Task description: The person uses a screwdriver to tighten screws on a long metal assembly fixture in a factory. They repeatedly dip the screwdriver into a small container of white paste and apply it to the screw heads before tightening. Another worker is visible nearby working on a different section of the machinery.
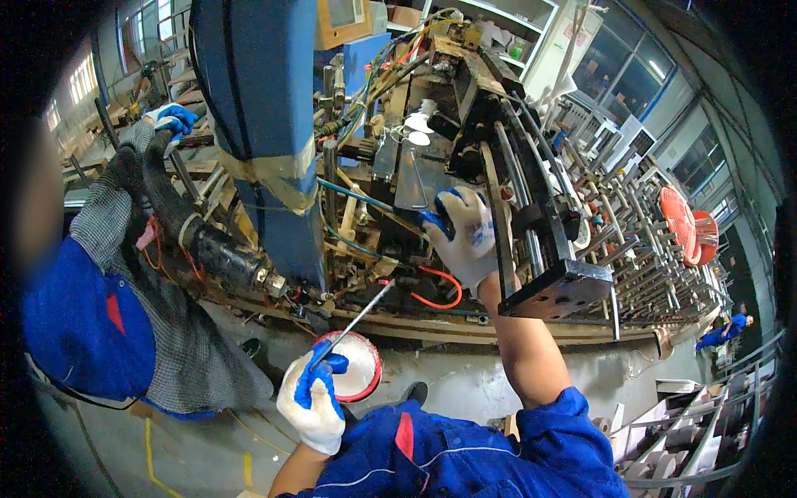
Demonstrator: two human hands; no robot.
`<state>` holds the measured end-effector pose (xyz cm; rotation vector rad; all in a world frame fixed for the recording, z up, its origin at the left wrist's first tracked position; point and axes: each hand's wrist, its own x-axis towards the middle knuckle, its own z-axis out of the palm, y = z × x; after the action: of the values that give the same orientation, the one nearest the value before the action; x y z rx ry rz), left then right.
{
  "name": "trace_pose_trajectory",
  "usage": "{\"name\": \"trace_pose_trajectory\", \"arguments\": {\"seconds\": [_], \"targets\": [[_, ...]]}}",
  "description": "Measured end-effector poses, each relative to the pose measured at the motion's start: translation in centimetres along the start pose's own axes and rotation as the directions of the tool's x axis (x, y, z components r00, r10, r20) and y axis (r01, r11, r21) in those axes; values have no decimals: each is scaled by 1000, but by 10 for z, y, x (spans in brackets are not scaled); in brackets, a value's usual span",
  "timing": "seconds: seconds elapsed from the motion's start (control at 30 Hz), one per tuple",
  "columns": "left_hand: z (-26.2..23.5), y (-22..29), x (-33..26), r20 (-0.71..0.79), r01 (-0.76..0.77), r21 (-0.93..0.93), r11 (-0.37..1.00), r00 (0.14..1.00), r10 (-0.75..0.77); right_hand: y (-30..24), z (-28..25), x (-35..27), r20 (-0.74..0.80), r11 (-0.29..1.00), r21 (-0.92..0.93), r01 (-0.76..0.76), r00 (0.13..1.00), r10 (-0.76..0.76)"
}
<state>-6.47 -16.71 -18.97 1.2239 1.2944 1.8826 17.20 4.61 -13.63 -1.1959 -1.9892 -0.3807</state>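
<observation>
My left hand, in a white glove with blue-coated fingers, is closed around a thin metal rod. The rod slants up to the right toward the machine, and a small red bit shows at its far end. Just beyond that hand is a round tub with a red rim and whitish contents. My right hand, gloved alike, reaches over the machine beside a dark upright frame. Its thumb and fingers are apart, with nothing visible between them. Near its fingertips, an L-shaped metal rod lies against a grey metal plate.
A blue machine column stands left of centre. The dark steel frame juts out by my right forearm. An orange-red hose curves below. At left, a co-worker's gloved hand rests on a thick black hose. Red round baskets sit at right.
</observation>
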Motion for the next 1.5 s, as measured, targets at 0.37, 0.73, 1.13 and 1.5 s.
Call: {"name": "trace_pose_trajectory", "arguments": {"seconds": [0.37, 0.73, 1.13, 1.5], "targets": [[-2, 9, -8, -2, 7, 82, 997, 1000, -7, -30, -35, -24, 36, 973, 201, -114, 993, 109], [1, 5, -16, 68, -22, 132, 991, 998, 13, -89, -26, -73, 823, -747, 512, -423, 491, 286], [-21, -11, -17, 294, -120, 350, 929, 956, 13, -94, -32, -97, 800, -593, 586, -552, 509, 317], [-42, -31, -26, 692, 153, 458, 875, 557, -460, -104, -22, -151, 806, -475, 581, -661, 384, 451]]}}
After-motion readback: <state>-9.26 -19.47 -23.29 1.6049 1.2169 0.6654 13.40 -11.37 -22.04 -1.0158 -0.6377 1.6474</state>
